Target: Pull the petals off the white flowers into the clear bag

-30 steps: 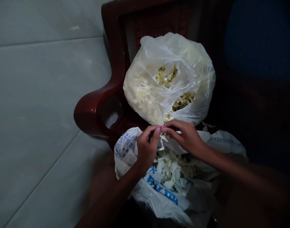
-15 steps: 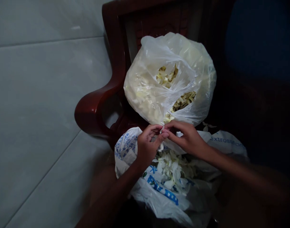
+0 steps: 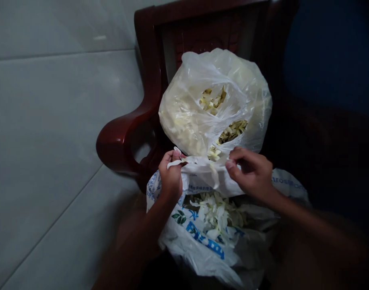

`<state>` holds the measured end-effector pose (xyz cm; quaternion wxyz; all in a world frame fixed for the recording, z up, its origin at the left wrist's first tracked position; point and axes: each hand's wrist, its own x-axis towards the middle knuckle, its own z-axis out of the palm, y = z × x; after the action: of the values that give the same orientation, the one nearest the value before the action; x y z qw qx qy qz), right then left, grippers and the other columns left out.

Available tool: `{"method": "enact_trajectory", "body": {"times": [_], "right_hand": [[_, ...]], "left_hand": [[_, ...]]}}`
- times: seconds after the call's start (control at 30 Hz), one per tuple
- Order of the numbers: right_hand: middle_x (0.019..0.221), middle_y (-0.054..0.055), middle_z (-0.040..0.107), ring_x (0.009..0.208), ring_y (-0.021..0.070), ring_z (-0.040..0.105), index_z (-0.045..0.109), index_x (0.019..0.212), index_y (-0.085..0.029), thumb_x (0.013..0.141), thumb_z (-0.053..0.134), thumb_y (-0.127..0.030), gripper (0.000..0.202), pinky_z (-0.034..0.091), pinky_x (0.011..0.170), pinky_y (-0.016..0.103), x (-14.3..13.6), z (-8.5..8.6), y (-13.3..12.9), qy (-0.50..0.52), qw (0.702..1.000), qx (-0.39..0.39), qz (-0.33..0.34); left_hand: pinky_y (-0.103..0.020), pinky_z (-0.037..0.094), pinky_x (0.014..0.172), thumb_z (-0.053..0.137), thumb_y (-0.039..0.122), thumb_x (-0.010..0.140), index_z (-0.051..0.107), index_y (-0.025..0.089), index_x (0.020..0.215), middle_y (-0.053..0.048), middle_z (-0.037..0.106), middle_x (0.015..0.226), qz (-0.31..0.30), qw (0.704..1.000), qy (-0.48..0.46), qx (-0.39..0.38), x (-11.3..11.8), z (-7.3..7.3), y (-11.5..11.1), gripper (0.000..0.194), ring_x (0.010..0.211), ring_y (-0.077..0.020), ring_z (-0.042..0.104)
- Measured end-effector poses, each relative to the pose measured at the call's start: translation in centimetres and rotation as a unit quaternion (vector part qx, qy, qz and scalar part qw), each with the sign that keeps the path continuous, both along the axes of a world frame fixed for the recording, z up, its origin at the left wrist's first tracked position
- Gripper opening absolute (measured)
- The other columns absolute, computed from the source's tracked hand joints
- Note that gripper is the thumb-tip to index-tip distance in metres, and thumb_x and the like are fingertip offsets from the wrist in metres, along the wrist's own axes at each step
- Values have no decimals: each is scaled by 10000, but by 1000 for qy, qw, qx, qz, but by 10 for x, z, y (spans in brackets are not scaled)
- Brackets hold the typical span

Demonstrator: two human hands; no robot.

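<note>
Closed in a pinch, my left hand (image 3: pixel 171 173) holds a white flower (image 3: pixel 174 163) whose long petals stick out past the fingertips. To its right, my right hand (image 3: pixel 253 172) is closed too, thumb against finger, with a small pale bit at the tips that I cannot make out. Between the hands, a loose white petal (image 3: pixel 214 176) shows in front of the lower bag's rim. Below them lies a white printed plastic bag (image 3: pixel 202 257), open, with a heap of white flowers (image 3: pixel 217 213) on it. Beyond stands a large translucent bag (image 3: pixel 187 96) full of pale petals (image 3: pixel 234 131), seen through two openings.
The large bag rests on a dark red wooden seat with a curved armrest (image 3: pixel 114 137) on the left. Pale tiles (image 3: pixel 51 121) fill the left side. A dark blue surface (image 3: pixel 332 56) is at the upper right.
My hands were together over the bags and have moved apart, left hand leftward with the flower, right hand rightward. A loose petal now shows between them.
</note>
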<state>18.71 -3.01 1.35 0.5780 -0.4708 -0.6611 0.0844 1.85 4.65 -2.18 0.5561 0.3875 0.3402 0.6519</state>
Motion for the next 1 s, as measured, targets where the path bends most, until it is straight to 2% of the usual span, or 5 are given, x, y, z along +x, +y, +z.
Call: {"method": "enact_trajectory", "body": {"times": [0.2,0.37,0.7,0.9,1.0], "right_hand": [[636,4,465,539,130,441,471,677,-218,775,514,-281,125,336,482,265,31,19,-5,129,989,69,-33],[610,-23,558,557,99,490,561,678,-175,730,534,-170,59,374,559,218,29,21,-5,-207,933,-208,206],[713,33,663,610,128,544,660,785,-174,803,506,-208,159,362,587,236,15,-22,0,-416,828,-287,242],[777,49,673,677,130,573,663,863,-162,876,441,-263,245,378,642,231,32,-6,10,-391,867,-261,169],[786,47,672,703,144,591,661,870,-168,881,433,-303,264,383,655,237,43,-1,22,-332,913,-233,41]], "left_hand": [[-187,425,563,627,360,761,508,149,736,24,509,694,13,1000,-7,-18,-7,1,6,244,562,-53,499],[-209,426,559,563,366,817,540,163,807,7,558,661,-47,982,151,103,-13,8,2,205,572,-94,538],[-287,380,695,446,250,859,592,178,675,-33,570,627,-171,619,627,441,-12,6,-25,246,658,-153,522],[-280,364,644,428,280,878,547,171,604,-25,530,574,-48,654,634,410,-3,-1,-28,318,606,-139,491],[-299,416,674,414,294,895,590,189,682,-42,586,659,-215,707,565,367,16,10,-79,295,674,-156,545]]}}
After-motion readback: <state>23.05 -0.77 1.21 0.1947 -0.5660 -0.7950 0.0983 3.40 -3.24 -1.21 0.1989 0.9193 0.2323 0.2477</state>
